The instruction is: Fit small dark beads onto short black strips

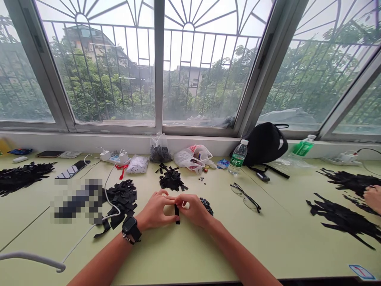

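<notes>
Dead centre, a narrow black strip (177,214) pinched between the left hand (156,209) and the right hand (193,210), just above the pale green table (178,254)! Neither hand spread: fingers curled inward on both sides, fingertips (168,197) pressed in close around the top of the strip, lower end hanging free. Exact finger-by-finger grip partly hidden, impossible to call from here. Black smartwatch (131,227) on the left wrist. Just beside the right hand, a small dark heap (206,205). Over on the left, a big pile of black scraps (122,200), with a white cable (109,194) running along it. Straight ahead, a smaller pile of black scraps (172,178), then a clear bag of black pieces (159,150) and a white plastic bag (193,157) up by the window ledge (98,139). To the right, glasses (245,197) lying open, with a water bottle (238,157) and a black bag (264,145) behind them. Far right, long black strips (342,216) in loose heaps, and at the picture's edge, a co-worker's hand (372,198) close to them. Far left, another black heap (24,176). Next to the big pile, a blurred patch (77,200), nothing readable there!
</notes>
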The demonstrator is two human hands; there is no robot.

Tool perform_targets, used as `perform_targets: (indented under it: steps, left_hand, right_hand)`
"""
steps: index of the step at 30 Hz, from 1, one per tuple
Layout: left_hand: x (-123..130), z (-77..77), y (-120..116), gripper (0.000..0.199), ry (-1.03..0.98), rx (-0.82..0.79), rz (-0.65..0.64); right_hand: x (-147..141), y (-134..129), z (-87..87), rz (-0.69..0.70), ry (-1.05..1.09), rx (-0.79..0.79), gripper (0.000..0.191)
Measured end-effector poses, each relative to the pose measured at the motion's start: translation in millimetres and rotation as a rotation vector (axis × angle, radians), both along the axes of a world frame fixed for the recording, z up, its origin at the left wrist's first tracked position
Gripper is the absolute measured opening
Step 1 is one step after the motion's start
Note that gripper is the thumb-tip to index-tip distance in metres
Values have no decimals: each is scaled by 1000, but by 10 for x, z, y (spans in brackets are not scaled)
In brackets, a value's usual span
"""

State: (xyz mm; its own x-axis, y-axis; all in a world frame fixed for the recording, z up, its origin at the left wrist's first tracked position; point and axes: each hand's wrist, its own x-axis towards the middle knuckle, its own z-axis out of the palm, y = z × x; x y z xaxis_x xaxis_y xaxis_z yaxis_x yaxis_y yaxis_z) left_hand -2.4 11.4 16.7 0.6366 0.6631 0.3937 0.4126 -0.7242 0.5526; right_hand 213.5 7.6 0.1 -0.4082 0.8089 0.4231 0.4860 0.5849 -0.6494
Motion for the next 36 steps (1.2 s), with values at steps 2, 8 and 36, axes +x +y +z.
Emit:
perform_targets:
  steps: [2, 8, 36]
  left_hand:
    - [1, 6, -3, 34, 16, -12, 6]
    - [3, 25, -18, 32, 55, -13, 29]
    - [15, -50, 91, 23, -37, -51, 23]
  right_hand:
    - [-2, 6, -22, 11, 2, -3, 29]
    - [8, -11, -21, 35, -36, -16, 34]
    - [9, -74, 78, 99, 7, -71, 41]
